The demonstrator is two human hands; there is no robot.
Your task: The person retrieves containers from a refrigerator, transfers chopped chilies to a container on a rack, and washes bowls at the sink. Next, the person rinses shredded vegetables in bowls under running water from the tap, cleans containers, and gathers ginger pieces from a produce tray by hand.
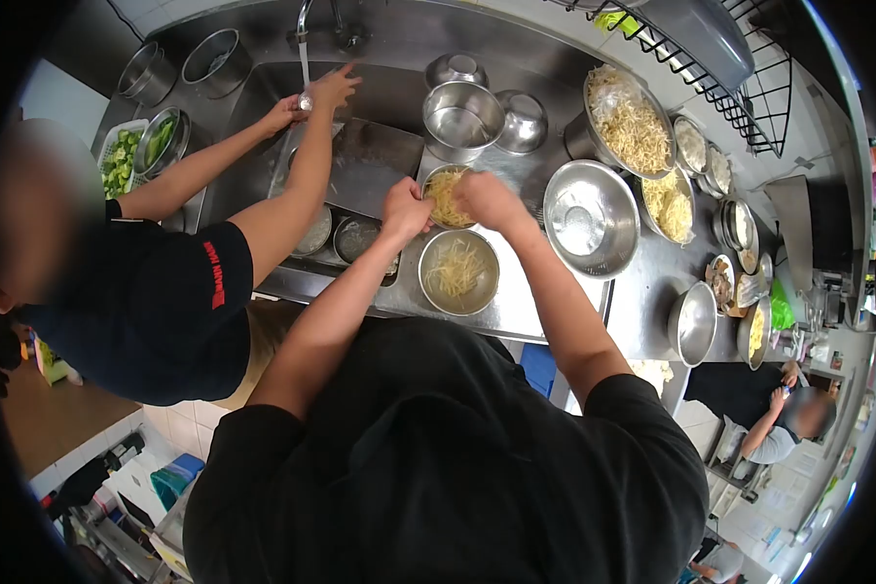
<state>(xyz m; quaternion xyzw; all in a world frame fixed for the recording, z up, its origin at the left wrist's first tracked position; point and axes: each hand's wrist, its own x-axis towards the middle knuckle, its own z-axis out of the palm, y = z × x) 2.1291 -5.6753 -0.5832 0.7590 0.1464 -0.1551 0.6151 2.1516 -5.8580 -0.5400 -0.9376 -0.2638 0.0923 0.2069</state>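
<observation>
My left hand (408, 208) is at the left rim of a small metal bowl of bean sprouts (447, 199), its fingers pinched together; what they hold is too small to make out. Over the right side of that bowl is my right hand (490, 200), its fingers curled down and partly hidden. Nearer to me stands a metal bowl with a thin layer of sprouts (457, 271). A large empty metal bowl (592, 216) sits to the right of my right hand.
At the sink (253, 102) on the left, a co-worker's hands are under the running tap. Stacked metal bowls (462, 115) stand behind my hands. A big pot heaped with sprouts (630, 122) and several filled bowls line the right side. Another person is at the far right.
</observation>
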